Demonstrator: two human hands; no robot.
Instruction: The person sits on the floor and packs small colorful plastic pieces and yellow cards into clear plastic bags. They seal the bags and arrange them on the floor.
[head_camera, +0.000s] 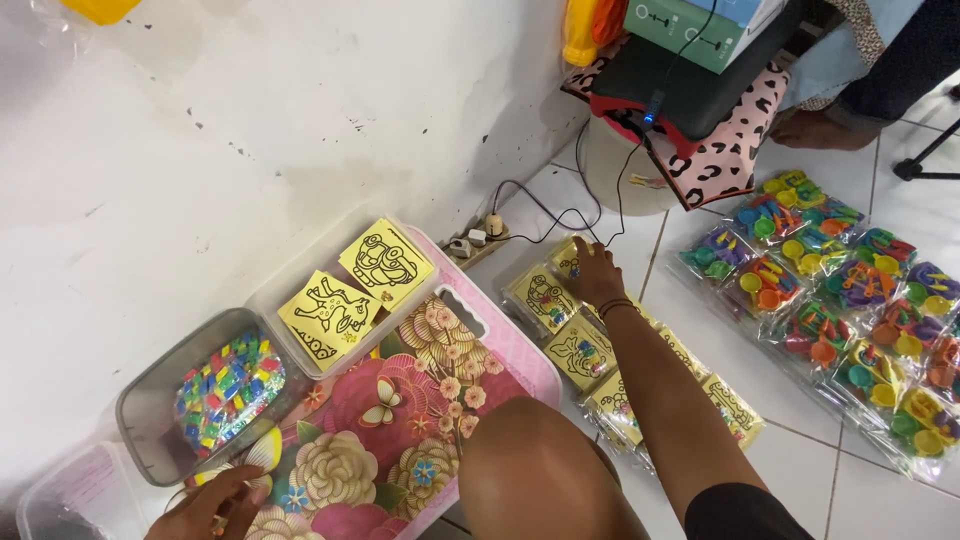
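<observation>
My right hand (595, 275) reaches forward and rests on a wrapped yellow picture card pack (566, 257) at the far end of a row of such packs (580, 352) lying on the tiled floor. Whether the fingers grip the pack is unclear. My left hand (212, 505) is at the bottom left, fingers curled on a small yellow piece (262, 448) over a floral cloth (380, 420). My knee (545, 470) is between the arms.
A clear tub of yellow drawing cards (345, 290) and a grey bin of small coloured blocks (225, 390) stand by the white wall. Bags of bright plastic toys (850, 300) cover the floor at right. A power strip with cables (480, 240) lies near the wall. Another person's foot (820, 128) is top right.
</observation>
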